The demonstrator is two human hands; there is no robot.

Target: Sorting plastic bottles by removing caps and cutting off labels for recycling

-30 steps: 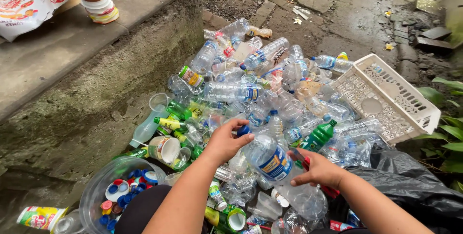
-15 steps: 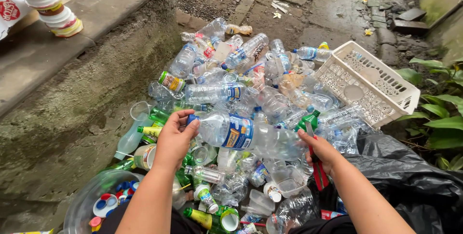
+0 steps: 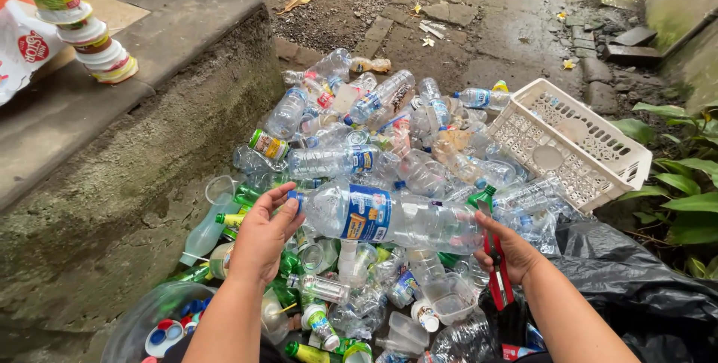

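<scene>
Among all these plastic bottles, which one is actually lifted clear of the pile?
The large clear bottle with the blue label, held sideways between left hand and right hand.

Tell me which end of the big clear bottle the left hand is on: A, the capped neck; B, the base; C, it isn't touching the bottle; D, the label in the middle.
A: the left hand has its fingers at the blue-capped neck of the bottle, which lies sideways, while the right hand supports the base end.

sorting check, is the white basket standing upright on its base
No, the white basket lies tipped on its side beside the bottle pile.
</scene>
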